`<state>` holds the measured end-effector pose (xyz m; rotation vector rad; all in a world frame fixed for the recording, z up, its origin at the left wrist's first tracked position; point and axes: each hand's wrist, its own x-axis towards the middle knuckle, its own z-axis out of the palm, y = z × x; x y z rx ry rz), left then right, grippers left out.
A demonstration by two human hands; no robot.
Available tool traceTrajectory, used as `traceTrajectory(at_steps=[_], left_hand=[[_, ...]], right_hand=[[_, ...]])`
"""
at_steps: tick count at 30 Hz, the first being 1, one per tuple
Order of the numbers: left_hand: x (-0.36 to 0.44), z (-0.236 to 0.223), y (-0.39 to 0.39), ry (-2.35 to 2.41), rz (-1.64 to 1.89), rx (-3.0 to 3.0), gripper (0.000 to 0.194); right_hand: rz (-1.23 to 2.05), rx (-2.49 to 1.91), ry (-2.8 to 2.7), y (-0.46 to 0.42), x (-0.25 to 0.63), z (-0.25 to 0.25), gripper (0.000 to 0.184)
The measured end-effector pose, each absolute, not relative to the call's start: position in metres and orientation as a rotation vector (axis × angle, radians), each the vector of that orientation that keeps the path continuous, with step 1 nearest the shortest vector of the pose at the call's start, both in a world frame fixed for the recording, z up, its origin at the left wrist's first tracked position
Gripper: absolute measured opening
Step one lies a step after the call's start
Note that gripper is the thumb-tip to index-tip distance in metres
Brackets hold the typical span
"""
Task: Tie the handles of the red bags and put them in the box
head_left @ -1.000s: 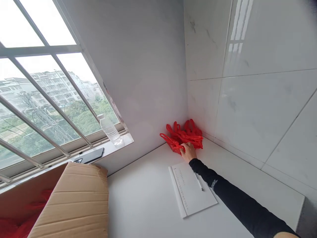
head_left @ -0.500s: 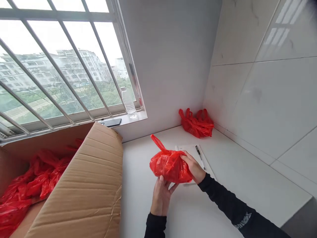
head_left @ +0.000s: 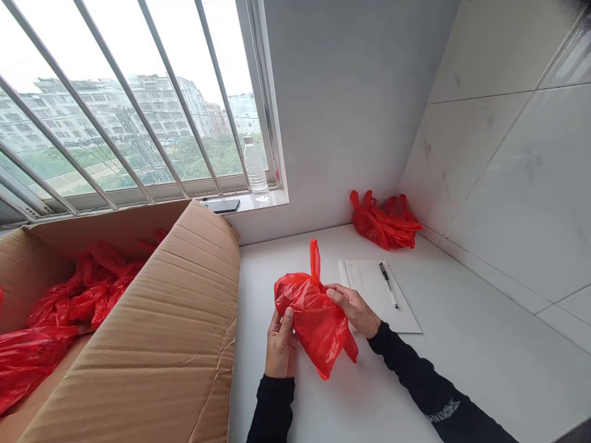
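A shiny red plastic bag is held up above the white tabletop, with one handle loop standing up and a corner hanging down. My left hand grips its left side, the thumb in front and the fingers behind. My right hand pinches the bag near the base of the upright handle. What the bag contains, if anything, is hidden. Just behind my right hand lies an open notebook with a black pen on it.
An open cardboard box with red plastic bags inside stands at the left. Another red bag bundle sits in the back corner. A clear bottle and a phone rest on the sill of the barred window.
The bag has turned in my hands: its handle now points straight up and a corner hangs lower. My left hand has shifted to its left side. The camera view has moved slightly.
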<state>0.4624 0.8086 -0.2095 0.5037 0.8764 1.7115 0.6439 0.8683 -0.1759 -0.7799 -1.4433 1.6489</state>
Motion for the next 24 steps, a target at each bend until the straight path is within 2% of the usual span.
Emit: traceTrajectory(at_steps=[4, 7, 14, 19, 24], left_hand=[[0.468, -0.206, 0.805, 0.88, 1.693, 0.532, 0.048], [0.474, -0.201, 0.804, 0.903, 1.679, 0.526, 0.046], [0.482, -0.195, 0.804, 0.925, 1.644, 0.535, 0.056], [0.485, -0.194, 0.803, 0.929, 1.63, 0.551, 0.054], [0.487, -0.191, 0.801, 0.906, 1.588, 0.583, 0.052]], right_hand=[[1.562, -0.715, -1.414, 0.869, 0.643, -0.192, 0.031], [1.607, -0.671, -1.346, 0.869, 0.645, -0.197, 0.027], [1.565, -0.817, -1.339, 0.869, 0.652, -0.194, 0.04], [1.566, -0.838, -1.298, 0.865, 0.654, -0.189, 0.036], [1.744, -0.811, -1.201, 0.863, 0.655, -0.184, 0.053]])
